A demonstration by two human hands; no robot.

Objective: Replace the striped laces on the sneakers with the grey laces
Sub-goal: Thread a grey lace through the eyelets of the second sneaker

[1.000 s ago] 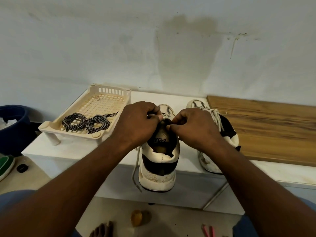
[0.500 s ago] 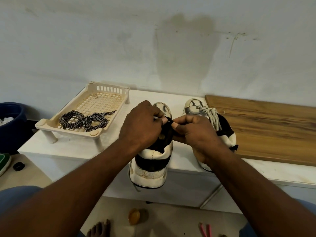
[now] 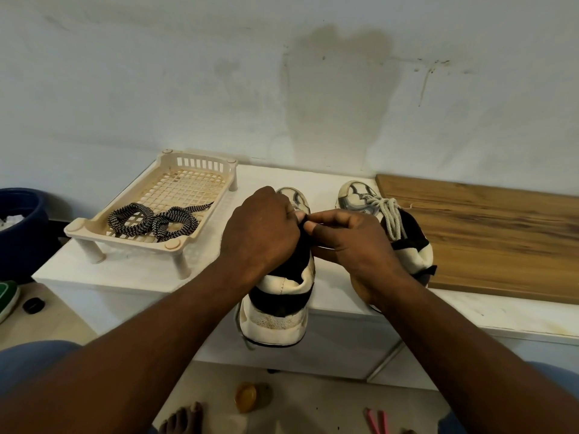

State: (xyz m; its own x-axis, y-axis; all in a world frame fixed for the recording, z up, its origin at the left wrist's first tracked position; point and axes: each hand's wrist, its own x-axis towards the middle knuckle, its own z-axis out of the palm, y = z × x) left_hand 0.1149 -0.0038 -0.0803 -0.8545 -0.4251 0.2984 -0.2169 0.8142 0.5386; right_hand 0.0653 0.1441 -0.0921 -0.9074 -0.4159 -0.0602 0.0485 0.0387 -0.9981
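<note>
view: head | readable text: none | white-and-black sneaker point(image 3: 275, 324) at the table edge: tongue hidden under the left hand point(image 3: 261, 230) and right hand point(image 3: 354, 242) gripping it, no mark legible | second white-and-black sneaker point(image 3: 413, 245) with grey laces: no lettering legible

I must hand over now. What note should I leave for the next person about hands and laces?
Left hand and right hand: both pinch at the tongue of the near sneaker; what they pinch is hidden.
Striped laces lie in the tray: removed.
Other sneaker carries a grey lace, tied: done.
Left: probably finish lacing the near sneaker.
</note>
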